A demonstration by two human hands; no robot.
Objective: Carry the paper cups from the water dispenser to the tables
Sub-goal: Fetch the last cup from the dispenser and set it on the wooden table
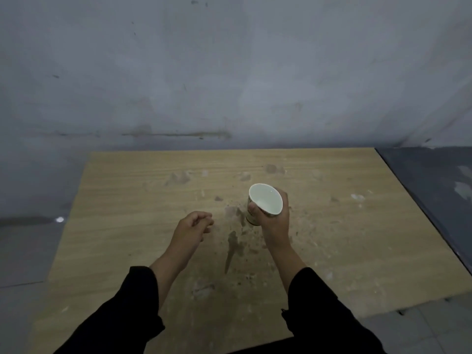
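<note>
One paper cup (265, 204) in right hand (277, 222), mid-table (357, 238), edges well apart

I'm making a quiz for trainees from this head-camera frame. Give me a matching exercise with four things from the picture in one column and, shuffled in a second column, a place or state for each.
Things:
1. paper cup
2. left hand
3. right hand
4. table

States:
A. loosely curled, holding nothing
B. wood-grain top, stained and dusty
C. tilted, white inside showing
D. wrapped around the cup's side

Pairs: 1-C, 2-A, 3-D, 4-B
</note>
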